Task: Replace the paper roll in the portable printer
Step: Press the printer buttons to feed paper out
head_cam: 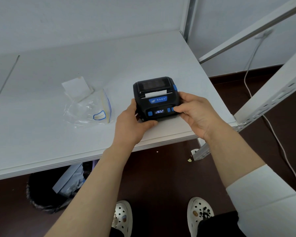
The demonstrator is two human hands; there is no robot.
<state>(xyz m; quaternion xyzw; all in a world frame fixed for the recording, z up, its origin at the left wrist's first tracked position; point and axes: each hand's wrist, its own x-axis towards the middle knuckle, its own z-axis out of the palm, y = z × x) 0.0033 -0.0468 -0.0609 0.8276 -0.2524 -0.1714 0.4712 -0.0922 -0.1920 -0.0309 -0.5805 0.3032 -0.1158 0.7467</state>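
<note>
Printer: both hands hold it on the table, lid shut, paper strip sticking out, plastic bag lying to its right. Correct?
No. The head view shows the plastic bag lying to the left of the printer, not its right; the rest holds.

On the flat white tabletop (41,134) in front of me lies a crumpled clear plastic zip bag with a blue-edged label (91,110). Its far end touches a white square sheet (75,87), paper I think. A round black waste bin (41,194) stands under the table. A thin white cable (280,145) trails across the dark brown floor (161,177) by a white perforated metal post (270,98), near my white holed clogs (122,218).
</note>
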